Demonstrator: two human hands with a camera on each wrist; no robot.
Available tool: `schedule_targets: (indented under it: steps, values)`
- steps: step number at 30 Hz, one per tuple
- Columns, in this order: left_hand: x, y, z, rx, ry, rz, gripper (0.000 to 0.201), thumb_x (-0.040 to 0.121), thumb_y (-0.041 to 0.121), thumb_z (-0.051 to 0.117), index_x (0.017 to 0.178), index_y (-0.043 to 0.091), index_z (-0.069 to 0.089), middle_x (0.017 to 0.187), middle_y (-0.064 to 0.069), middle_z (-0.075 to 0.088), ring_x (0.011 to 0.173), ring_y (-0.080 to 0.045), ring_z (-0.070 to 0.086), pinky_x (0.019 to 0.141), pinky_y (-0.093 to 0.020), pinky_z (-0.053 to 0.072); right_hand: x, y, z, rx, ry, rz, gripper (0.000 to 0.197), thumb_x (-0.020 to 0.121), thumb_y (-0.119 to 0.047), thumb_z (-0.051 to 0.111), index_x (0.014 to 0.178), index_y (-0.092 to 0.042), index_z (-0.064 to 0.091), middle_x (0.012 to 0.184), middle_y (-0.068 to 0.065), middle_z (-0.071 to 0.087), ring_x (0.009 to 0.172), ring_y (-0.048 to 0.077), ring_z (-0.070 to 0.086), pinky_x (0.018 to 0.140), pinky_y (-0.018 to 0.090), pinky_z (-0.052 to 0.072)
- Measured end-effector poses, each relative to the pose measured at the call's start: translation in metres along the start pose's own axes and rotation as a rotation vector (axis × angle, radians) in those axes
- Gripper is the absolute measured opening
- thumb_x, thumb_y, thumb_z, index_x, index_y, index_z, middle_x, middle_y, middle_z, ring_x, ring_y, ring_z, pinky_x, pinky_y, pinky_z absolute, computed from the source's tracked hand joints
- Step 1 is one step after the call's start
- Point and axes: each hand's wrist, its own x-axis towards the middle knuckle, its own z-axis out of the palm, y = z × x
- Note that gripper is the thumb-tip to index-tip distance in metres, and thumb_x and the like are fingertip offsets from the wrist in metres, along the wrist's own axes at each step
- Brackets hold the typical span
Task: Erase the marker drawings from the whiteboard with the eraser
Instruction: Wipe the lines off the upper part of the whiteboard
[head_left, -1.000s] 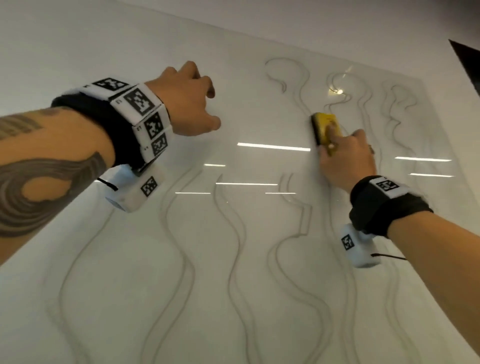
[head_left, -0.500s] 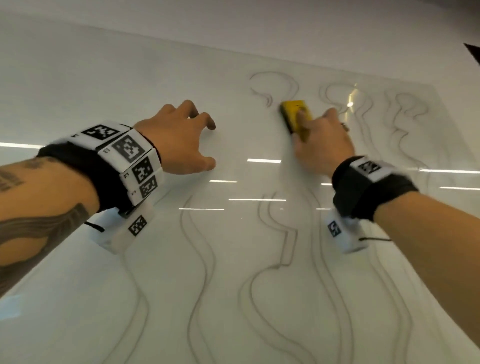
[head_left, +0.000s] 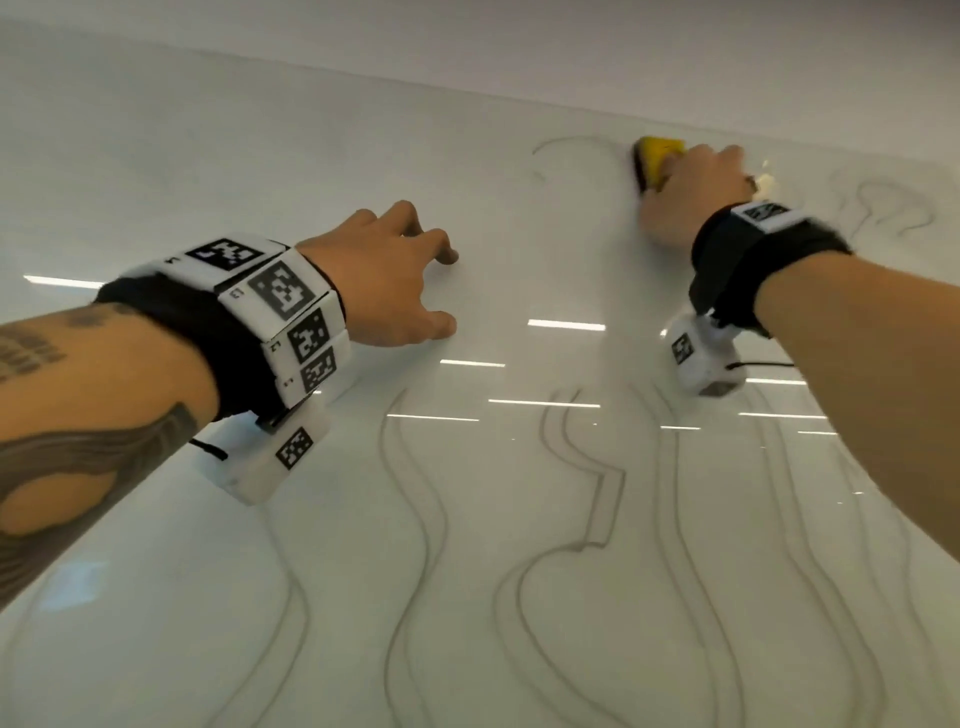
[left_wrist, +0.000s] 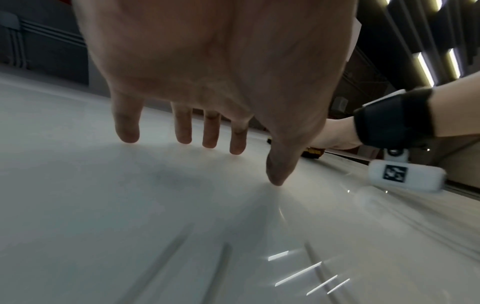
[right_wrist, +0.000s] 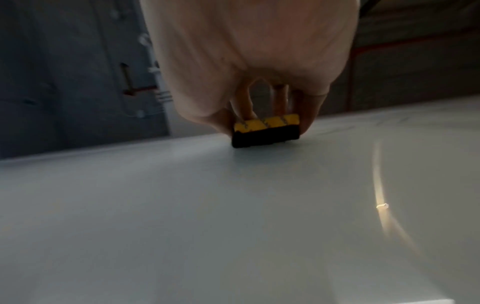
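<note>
The glossy whiteboard (head_left: 260, 156) fills the head view, crossed by wavy grey marker lines (head_left: 602, 499) over its lower and right parts. My right hand (head_left: 685, 192) grips the yellow eraser (head_left: 655, 158) with a black felt base, pressed flat on the board near its top edge beside a faint loop (head_left: 566, 143). In the right wrist view the eraser (right_wrist: 266, 130) sits between thumb and fingers. My left hand (head_left: 395, 280) rests on bare board to the left, fingers spread, its fingertips (left_wrist: 128, 133) touching the surface and holding nothing.
The board's top edge (head_left: 467, 85) runs just above the eraser, with plain wall beyond. More squiggles (head_left: 893, 208) lie right of my right hand. Ceiling-light reflections (head_left: 566, 325) streak the board between my wrists.
My right hand has slid the eraser up the board, from the middle of the wavy lines to near the top edge. The left hand stays planted on the board; the view has tilted upward.
</note>
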Motion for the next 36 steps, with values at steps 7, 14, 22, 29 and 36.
schedule_targets:
  steps: [7,14,22,29,36]
  values:
    - [0.001,0.003,-0.008,0.045,-0.047,-0.009,0.074,0.09,0.064,0.061,0.154,0.04,0.032,0.15,0.007,0.03,0.135,-0.022,0.038,0.105,-0.051,0.049,-0.003,-0.08,-0.002,0.003,-0.081,-0.258,0.057,0.094,-0.039,0.054,0.145,-0.014,0.048,0.152,0.019,0.033,0.134,0.048,0.043,0.112,0.049,0.041]
    - [0.002,0.008,-0.013,0.026,-0.064,-0.034,0.075,0.086,0.061,0.068,0.151,0.04,0.036,0.147,0.007,0.032,0.13,-0.022,0.041,0.105,-0.051,0.049,0.021,-0.017,-0.011,-0.147,-0.024,-0.113,0.066,0.086,-0.042,0.055,0.141,-0.006,0.049,0.144,0.027,0.042,0.126,0.054,0.05,0.109,0.054,0.045]
    - [0.011,0.014,-0.019,0.077,-0.09,-0.077,0.081,0.081,0.062,0.075,0.148,0.038,0.037,0.146,0.002,0.033,0.127,-0.027,0.044,0.106,-0.053,0.048,-0.061,-0.07,-0.001,0.045,-0.138,-0.511,0.053,0.101,-0.031,0.055,0.152,-0.024,0.045,0.137,0.019,0.04,0.119,0.045,0.052,0.107,0.043,0.043]
    - [0.01,0.019,-0.018,0.083,-0.095,-0.093,0.079,0.083,0.057,0.075,0.15,0.036,0.037,0.148,0.001,0.032,0.129,-0.03,0.045,0.107,-0.055,0.047,-0.047,0.05,-0.003,0.065,-0.024,-0.16,0.055,0.096,-0.039,0.058,0.149,-0.027,0.054,0.135,0.021,0.05,0.118,0.044,0.057,0.103,0.039,0.046]
    - [0.009,0.017,-0.013,0.084,-0.072,-0.059,0.078,0.087,0.055,0.072,0.152,0.034,0.035,0.15,0.0,0.031,0.133,-0.031,0.042,0.107,-0.054,0.047,-0.074,0.092,-0.005,0.093,-0.009,0.128,0.046,0.097,-0.032,0.054,0.137,-0.011,0.058,0.137,0.027,0.046,0.116,0.048,0.055,0.103,0.044,0.045]
